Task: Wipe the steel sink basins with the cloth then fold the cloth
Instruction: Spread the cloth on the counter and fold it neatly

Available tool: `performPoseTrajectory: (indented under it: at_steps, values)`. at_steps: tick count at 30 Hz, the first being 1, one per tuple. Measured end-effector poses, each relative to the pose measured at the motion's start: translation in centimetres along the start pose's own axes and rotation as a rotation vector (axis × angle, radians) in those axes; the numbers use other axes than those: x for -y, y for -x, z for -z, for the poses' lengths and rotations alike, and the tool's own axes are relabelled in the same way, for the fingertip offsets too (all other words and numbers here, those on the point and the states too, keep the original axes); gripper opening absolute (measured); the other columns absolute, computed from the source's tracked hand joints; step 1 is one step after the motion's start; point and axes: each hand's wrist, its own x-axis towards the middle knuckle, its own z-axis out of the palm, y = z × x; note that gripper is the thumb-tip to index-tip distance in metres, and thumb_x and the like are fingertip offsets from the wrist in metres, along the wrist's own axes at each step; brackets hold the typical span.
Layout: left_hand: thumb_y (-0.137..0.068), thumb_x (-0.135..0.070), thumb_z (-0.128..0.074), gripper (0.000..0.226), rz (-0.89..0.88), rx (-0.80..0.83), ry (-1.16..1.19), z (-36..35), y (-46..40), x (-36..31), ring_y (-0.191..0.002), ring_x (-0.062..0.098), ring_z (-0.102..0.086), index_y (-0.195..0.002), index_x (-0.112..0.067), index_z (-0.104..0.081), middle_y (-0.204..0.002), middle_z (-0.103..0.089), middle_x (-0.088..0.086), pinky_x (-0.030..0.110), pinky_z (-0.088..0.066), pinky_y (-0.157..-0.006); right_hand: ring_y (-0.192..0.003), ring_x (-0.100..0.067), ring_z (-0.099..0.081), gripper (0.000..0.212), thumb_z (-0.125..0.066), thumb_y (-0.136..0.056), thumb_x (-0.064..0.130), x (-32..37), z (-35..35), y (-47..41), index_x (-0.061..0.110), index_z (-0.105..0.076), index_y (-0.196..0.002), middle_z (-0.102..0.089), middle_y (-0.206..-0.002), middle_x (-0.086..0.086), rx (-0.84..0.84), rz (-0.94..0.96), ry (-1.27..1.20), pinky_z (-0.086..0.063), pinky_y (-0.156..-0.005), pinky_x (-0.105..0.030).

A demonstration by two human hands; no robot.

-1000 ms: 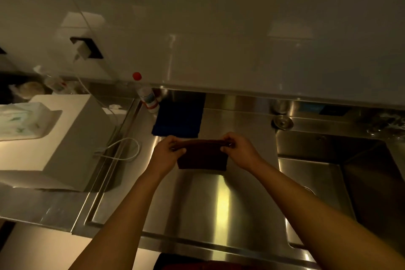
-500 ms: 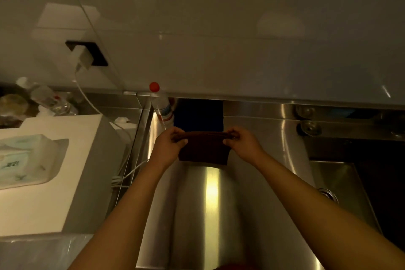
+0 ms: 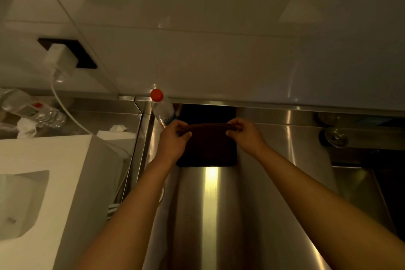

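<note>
A person's two bare arms reach forward over a steel bench (image 3: 210,215). Both hands pinch the top edge of a dark cloth (image 3: 208,147): the left hand (image 3: 174,141) holds its left corner, the right hand (image 3: 245,135) its right corner, thumbs facing the viewer and fingers curled behind. The cloth seems already folded into a small rectangle that hangs straight down from that edge, its lower hem near the bench, though contact is unclear. Just left of the cloth stands a clear bottle with a red cap (image 3: 162,107). Directly behind the cloth lies a dark blue mat (image 3: 208,113). A sink basin (image 3: 361,190) sits well to the right of the cloth.

The folding stage appears to be under way. To do it well, keep both corners level and the top edge taut, lay the cloth flat on the bench, then line up the corners before pressing the crease. Keep the left hand clear of the bottle, which could tip.
</note>
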Motion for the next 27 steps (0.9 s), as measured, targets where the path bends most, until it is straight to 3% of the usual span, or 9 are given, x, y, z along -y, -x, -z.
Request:
performPoseTrajectory:
  at_steps: [5,10,14,17,19,22,27]
  values:
    - [-0.099,-0.016,-0.066,0.022,-0.002,-0.029,-0.025,-1.5,-2.1,0.4,-0.111,0.016,-0.064,-0.115,-0.029,-0.06,-0.113,-0.066,-0.009,0.038,-0.056,-0.096,-0.092,-0.019,-0.069,0.027,-0.073,-0.085,0.001,-1.1,-1.0,-3.5,0.024,-0.065,-0.096,-0.071,-0.094,-0.001,-0.026,-0.01,0.061,-0.056,-0.088,-0.04]
    - [-0.102,-0.012,-0.058,0.035,-0.027,-0.078,-0.106,-2.9,-2.8,0.6,-0.114,0.017,-0.062,-0.137,-0.019,-0.056,-0.13,-0.063,0.003,0.017,-0.048,-0.082,-0.091,-0.015,-0.065,0.023,-0.07,-0.09,0.006,-1.7,-2.0,-4.5,0.022,-0.064,-0.106,-0.067,-0.096,0.007,-0.075,0.031,0.112,-0.053,-0.083,-0.031]
    - [-0.097,-0.004,-0.06,0.05,-0.2,-0.088,-0.332,-3.4,-2.4,1.0,-0.131,0.022,-0.05,-0.144,-0.015,-0.051,-0.147,-0.049,0.007,0.032,-0.046,-0.105,-0.11,-0.016,-0.061,0.033,-0.065,-0.093,0.008,-1.9,-2.6,-3.7,0.012,-0.063,-0.126,-0.066,-0.122,-0.004,-0.109,0.286,0.301,-0.044,-0.093,-0.022]
    - [-0.093,-0.002,-0.061,0.046,-0.297,-0.015,-0.482,-3.8,-1.2,1.9,-0.131,0.025,-0.049,-0.138,-0.012,-0.059,-0.147,-0.048,0.008,0.032,-0.046,-0.105,-0.117,-0.02,-0.056,0.035,-0.064,-0.09,0.006,-2.8,-3.2,-2.4,0.01,-0.063,-0.125,-0.056,-0.131,-0.006,-0.082,0.449,0.417,-0.046,-0.099,-0.029]
    - [-0.092,-0.003,-0.063,0.044,-0.306,0.047,-0.561,-4.0,-0.1,3.3,-0.134,0.029,-0.049,-0.135,-0.011,-0.062,-0.148,-0.049,0.01,0.036,-0.047,-0.106,-0.124,-0.026,-0.054,0.04,-0.066,-0.089,0.009,-3.9,-3.7,-1.4,0.009,-0.062,-0.129,-0.053,-0.139,-0.008,-0.025,0.439,0.464,-0.047,-0.105,-0.04]
    - [-0.091,-0.004,-0.066,0.045,-0.324,0.083,-0.648,-4.2,1.2,5.4,-0.141,0.035,-0.045,-0.136,-0.01,-0.064,-0.152,-0.049,0.015,0.045,-0.044,-0.115,-0.14,-0.028,-0.042,0.055,-0.069,-0.092,0.014,-5.5,-4.5,0.1,0.012,-0.053,-0.144,-0.043,-0.155,-0.01,0.084,0.347,0.562,-0.037,-0.116,-0.044]
    - [-0.096,-0.011,-0.065,0.055,-0.307,0.124,-0.744,-3.6,3.0,6.6,-0.156,0.033,-0.026,-0.149,-0.02,-0.053,-0.166,-0.035,0.009,0.049,-0.032,-0.121,-0.155,-0.026,-0.016,0.063,-0.055,-0.098,0.006,-7.0,-3.8,0.0,0.021,-0.037,-0.156,-0.023,-0.167,-0.002,0.139,0.277,0.747,-0.025,-0.12,-0.054]
